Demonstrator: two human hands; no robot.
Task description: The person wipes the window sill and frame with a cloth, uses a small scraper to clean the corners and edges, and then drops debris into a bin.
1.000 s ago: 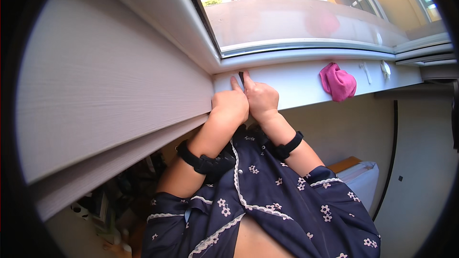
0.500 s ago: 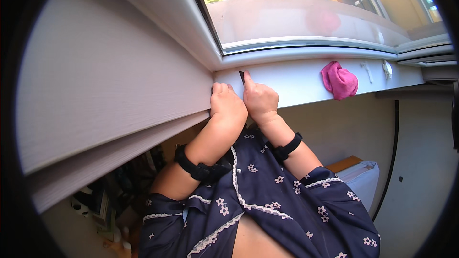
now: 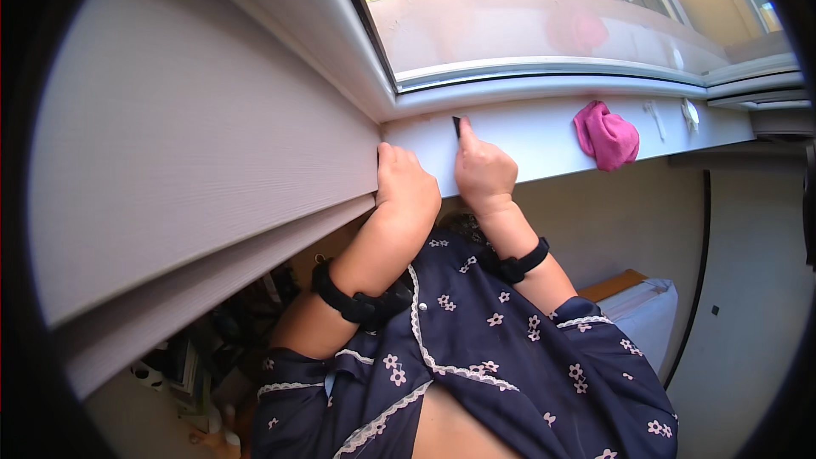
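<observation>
Head view: the right hand (image 3: 486, 173), index finger extended, holds a small dark piece (image 3: 457, 126) at the white windowsill (image 3: 544, 138) — left of the crumpled pink cloth (image 3: 607, 136). The left hand (image 3: 407, 180) bunches its fingers beside the grey panel (image 3: 212, 144) (whether around anything, I cannot tell).

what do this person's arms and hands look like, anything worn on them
The left hand and right hand wear no gloves. A black strap circles each forearm. The short sleeves are navy with pale flowers and white lace-like trim.
</observation>
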